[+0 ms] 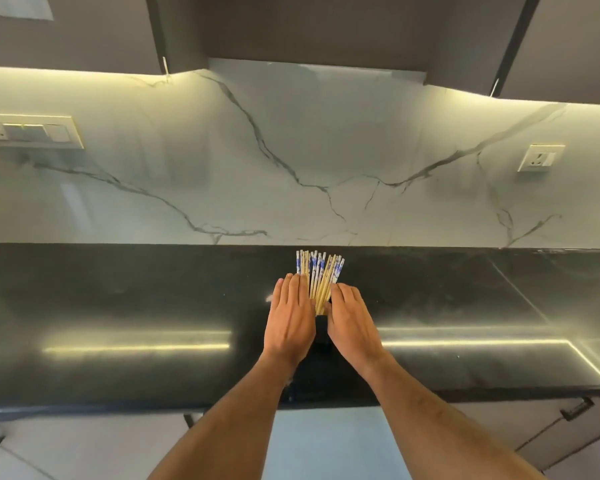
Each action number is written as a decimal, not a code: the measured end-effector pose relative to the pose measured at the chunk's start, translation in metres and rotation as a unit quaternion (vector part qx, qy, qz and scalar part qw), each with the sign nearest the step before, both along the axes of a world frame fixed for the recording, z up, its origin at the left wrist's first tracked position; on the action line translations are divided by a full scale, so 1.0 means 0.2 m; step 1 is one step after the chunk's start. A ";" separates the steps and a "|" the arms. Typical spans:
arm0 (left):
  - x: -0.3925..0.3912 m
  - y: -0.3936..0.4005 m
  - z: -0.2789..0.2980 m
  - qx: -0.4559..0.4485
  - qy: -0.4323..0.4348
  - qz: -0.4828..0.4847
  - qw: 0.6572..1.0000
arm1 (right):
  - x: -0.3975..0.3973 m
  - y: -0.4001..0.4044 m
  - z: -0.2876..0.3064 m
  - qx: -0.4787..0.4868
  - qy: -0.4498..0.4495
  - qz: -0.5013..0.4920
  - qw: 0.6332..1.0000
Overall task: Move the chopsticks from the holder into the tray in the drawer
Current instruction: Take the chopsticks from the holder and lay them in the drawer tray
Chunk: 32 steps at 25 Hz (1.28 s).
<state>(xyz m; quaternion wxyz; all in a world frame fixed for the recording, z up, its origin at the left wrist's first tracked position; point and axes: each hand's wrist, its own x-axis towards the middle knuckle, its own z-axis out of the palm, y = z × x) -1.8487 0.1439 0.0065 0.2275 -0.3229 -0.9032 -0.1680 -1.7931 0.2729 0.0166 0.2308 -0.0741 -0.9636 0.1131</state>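
A bundle of several wooden chopsticks with blue-and-white tops stands upright in a dark holder on the black countertop, near its middle. My left hand lies flat against the left side of the bundle and holder. My right hand presses against the right side. Both hands have straight fingers cupping the chopsticks between them. Most of the holder is hidden by my hands. No drawer tray is in view.
A marble backsplash rises behind the counter, with a switch panel at left and a socket at right. Dark upper cabinets hang overhead. Drawer fronts with handles sit below the counter edge.
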 end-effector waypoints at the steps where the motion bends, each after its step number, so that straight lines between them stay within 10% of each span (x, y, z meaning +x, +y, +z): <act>1: -0.06 0.03 -0.01 0.007 0.010 -0.007 1.000 | -0.07 0.01 -0.01 -0.022 -0.002 0.004 1.000; 9: -0.50 0.23 -0.09 0.092 -0.109 0.010 0.990 | -0.61 0.08 -0.07 -0.219 -0.010 -0.021 0.975; 17: -0.81 0.39 -0.25 0.242 -0.349 0.027 0.905 | -0.89 0.13 -0.20 -0.239 0.011 -0.070 0.968; 32: -0.72 0.30 -0.19 0.349 -0.313 0.087 0.879 | -0.90 0.13 -0.19 -0.315 -0.041 -0.064 0.946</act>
